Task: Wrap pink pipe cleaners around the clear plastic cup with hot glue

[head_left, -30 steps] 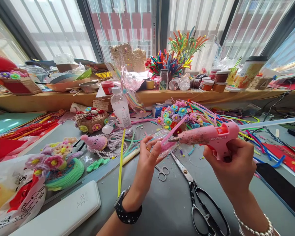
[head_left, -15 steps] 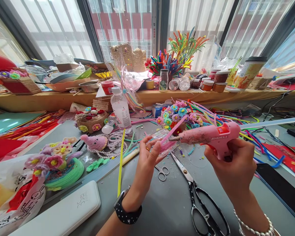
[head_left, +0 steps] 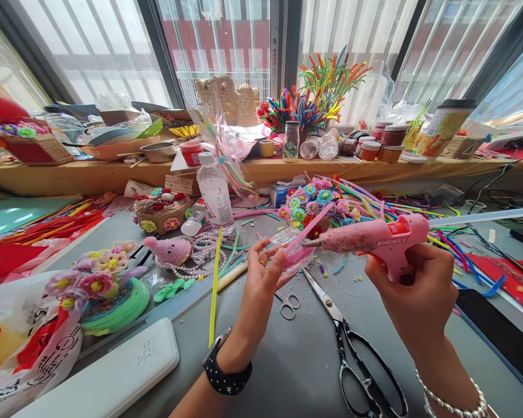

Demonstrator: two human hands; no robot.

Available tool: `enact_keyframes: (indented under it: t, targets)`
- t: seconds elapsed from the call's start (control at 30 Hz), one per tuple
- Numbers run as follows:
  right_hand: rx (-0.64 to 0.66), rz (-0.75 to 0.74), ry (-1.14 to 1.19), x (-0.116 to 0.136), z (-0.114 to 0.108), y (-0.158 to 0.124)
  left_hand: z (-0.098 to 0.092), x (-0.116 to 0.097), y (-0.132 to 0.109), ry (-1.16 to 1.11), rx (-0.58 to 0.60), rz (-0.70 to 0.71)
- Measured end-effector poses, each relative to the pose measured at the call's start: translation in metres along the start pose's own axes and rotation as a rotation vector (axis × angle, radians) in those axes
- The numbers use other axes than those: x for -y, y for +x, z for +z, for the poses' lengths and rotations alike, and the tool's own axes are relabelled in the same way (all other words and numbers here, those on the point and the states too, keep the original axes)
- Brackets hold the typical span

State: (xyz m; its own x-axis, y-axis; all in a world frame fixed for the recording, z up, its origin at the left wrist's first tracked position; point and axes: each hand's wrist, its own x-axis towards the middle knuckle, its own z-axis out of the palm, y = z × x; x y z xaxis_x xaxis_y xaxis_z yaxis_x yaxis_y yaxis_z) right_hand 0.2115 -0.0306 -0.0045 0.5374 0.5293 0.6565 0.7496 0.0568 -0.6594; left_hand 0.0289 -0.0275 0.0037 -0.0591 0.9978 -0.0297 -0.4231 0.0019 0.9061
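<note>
My left hand [head_left: 264,278] is closed around a small clear plastic piece [head_left: 287,244] with a pink pipe cleaner [head_left: 309,229] sticking up from it to the right. My right hand [head_left: 418,290] grips a pink glue gun [head_left: 375,238] by its handle, held level. The gun's nozzle points left and almost touches the pink pipe cleaner. A clear glue stick [head_left: 483,217] juts out of the back of the gun. Both hands hover above the grey table [head_left: 296,360].
Large black-handled scissors [head_left: 353,348] and small scissors [head_left: 287,302] lie under the hands. A white power bank [head_left: 108,377], a yellow pipe cleaner [head_left: 213,284], a plastic bottle [head_left: 215,194], a pearl string, flower crafts and heaps of pipe cleaners [head_left: 375,203] crowd the table. A black phone [head_left: 497,331] lies right.
The glue gun has shifted very slightly to the right and up. The left hand and the piece in it have stayed in place.
</note>
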Motion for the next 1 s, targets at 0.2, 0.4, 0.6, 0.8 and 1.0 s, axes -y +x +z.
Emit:
enact_keyframes:
  t: [0.2,0.4,0.6,0.8,1.0]
  targets:
    - [0.006,-0.015,0.000,-0.0004,-0.0006,0.0000,-0.0003,0.0010,0.0000,0.002,-0.012,0.002]
    - [-0.002,-0.075,-0.026,-0.0023,-0.0007,0.0004,0.0000,0.0008,0.0002,-0.026,-0.008,0.004]
    - [0.002,-0.094,-0.019,-0.0039,0.0001,0.0011,-0.0006,0.0007,0.0000,-0.008,0.002,0.005]
    - [-0.018,-0.127,-0.015,-0.0028,-0.0004,0.0014,-0.0003,-0.0004,-0.0007,-0.007,-0.003,0.010]
    - [-0.009,-0.132,-0.034,-0.0035,-0.0005,0.0016,-0.0006,0.0001,0.0005,-0.018,-0.016,0.002]
